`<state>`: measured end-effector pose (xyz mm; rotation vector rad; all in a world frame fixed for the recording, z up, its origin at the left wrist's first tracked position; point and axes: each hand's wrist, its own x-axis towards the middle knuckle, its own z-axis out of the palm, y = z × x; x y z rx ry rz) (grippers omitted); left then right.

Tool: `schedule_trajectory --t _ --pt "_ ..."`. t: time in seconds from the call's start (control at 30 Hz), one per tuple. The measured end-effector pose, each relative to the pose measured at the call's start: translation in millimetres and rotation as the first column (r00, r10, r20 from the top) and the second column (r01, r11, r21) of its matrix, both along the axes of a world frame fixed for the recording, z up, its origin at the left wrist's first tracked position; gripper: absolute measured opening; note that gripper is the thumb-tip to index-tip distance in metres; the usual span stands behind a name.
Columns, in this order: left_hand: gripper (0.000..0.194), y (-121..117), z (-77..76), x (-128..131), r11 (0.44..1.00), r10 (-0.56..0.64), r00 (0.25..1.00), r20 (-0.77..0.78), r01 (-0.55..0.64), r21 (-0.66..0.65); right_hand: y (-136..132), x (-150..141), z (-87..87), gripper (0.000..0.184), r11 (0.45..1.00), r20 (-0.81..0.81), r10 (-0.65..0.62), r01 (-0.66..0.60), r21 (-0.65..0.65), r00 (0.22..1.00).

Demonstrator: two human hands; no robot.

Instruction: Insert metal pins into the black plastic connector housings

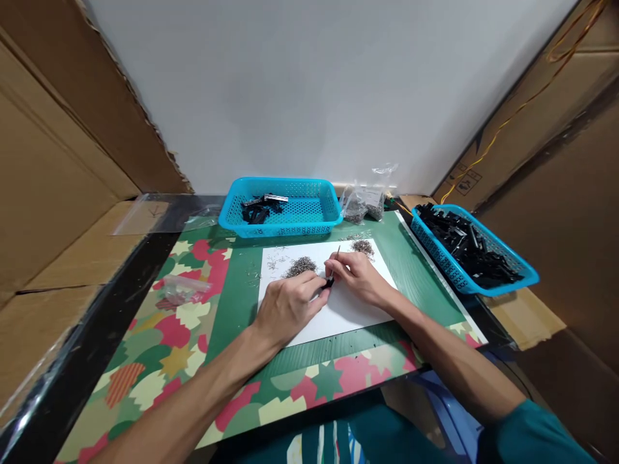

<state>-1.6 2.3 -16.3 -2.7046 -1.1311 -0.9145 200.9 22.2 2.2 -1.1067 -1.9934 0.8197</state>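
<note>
My left hand (293,301) is closed on a small black plastic part (328,283), pinched at the fingertips over a white sheet (333,316). Close beside it, my right hand (355,274) pinches a thin, pointed stick-like tool (338,251), held nearly upright against the black part. The tool's exact kind is too small to make out. Just beyond my left hand lies a pile of tiny metal pieces (300,266). A smaller metal pile (362,247) sits past my right hand, and loose pins (276,260) are scattered at the sheet's left.
A blue basket (309,230) with some black parts stands at the back. Another blue basket (520,274), full of black parts, is at the right. Clear bags of metal bits (365,206) stand against the wall. A plastic bag (184,290) lies at left. Cardboard walls flank the table.
</note>
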Motion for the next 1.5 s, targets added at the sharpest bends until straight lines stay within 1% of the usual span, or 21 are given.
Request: schedule_trajectory --t 0.17,0.37,0.5,0.63,0.8,0.97,1.03,1.13,1.27,1.33,1.43,1.5 --pt "0.009 -1 -1.0 1 0.999 -0.001 1.0 0.002 0.001 -0.032 -1 0 0.2 0.045 1.0 0.011 0.008 -0.008 0.028 1.0" --pt "0.013 -4 -3.0 4 0.996 0.022 0.999 0.023 -0.02 -0.085 -1 3 -3.5 0.048 0.999 0.042 0.007 -0.009 0.035 0.999" --pt "0.008 -4 -2.8 6 0.991 0.03 0.995 0.097 -0.017 -0.134 -2 3 -4.7 0.051 0.999 0.025 0.004 -0.005 0.054 1.0" --pt "0.006 -3 -2.5 7 0.978 0.041 0.989 0.142 -0.01 -0.207 -5 2 -3.6 0.048 0.997 0.003 -0.013 0.013 0.073 1.0" --pt "0.009 -4 -2.6 7 0.974 0.024 0.988 0.149 0.01 -0.225 -8 1 -4.5 0.048 0.996 0.007 -0.031 0.03 0.088 0.999" --pt "0.011 -5 -1.0 9 0.964 0.005 0.988 0.153 0.036 -0.262 -9 -4 -11.1 0.047 0.994 0.021 -0.05 0.048 0.098 0.999" --pt "0.013 -6 -0.1 10 0.967 0.002 0.991 0.134 0.032 -0.253 -10 -6 -13.5 0.048 0.994 -0.005 -0.062 0.063 0.088 0.998" --pt "0.012 -7 0.8 10 0.974 0.026 0.992 0.126 0.003 -0.226 -8 -6 -14.9 0.051 0.994 -0.109 -0.087 0.093 0.05 0.99" --pt "0.011 -8 0.0 10 0.979 0.025 0.992 0.126 0.001 -0.205 -5 1 -12.1 0.054 0.979 -0.244 -0.195 0.204 0.013 0.95" --pt "0.01 -8 -0.9 10 0.98 0.028 0.992 0.126 -0.002 -0.199 -4 5 -9.3 0.054 0.984 -0.251 -0.176 0.18 -0.01 0.952" --pt "0.009 -8 -2.0 10 0.982 0.046 0.991 0.122 -0.022 -0.187 -5 12 -4.4 0.057 0.997 -0.206 -0.079 0.079 -0.011 0.975" --pt "0.007 -8 -2.2 10 0.983 0.049 0.991 0.123 -0.026 -0.183 -6 15 -1.1 0.057 0.999 -0.178 -0.034 0.033 -0.008 0.983"
